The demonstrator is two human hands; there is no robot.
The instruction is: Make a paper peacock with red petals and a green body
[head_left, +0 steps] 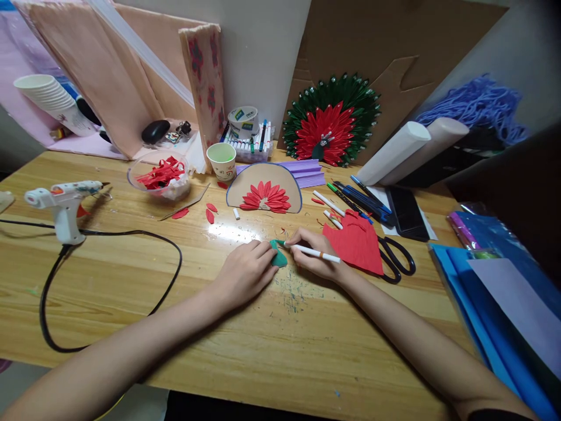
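Note:
In the middle of the wooden table, my left hand pins down a small green cut-out piece with its fingertips, covering part of it. My right hand grips a white-barrelled marker, its green tip at the upper edge of that piece. The marker's cap lies apart, farther back. Behind my hands rests a tan card half-disc with a blue outline and a fan of red petals. Loose red petals lie to its left. Green marks streak the tabletop below my fingers.
A hot glue gun stands at left, its black cord looping over the table. Nearby are a bowl of red strips and a paper cup. Red crepe paper partly covers black-handled scissors. A green-and-red feathered piece leans behind.

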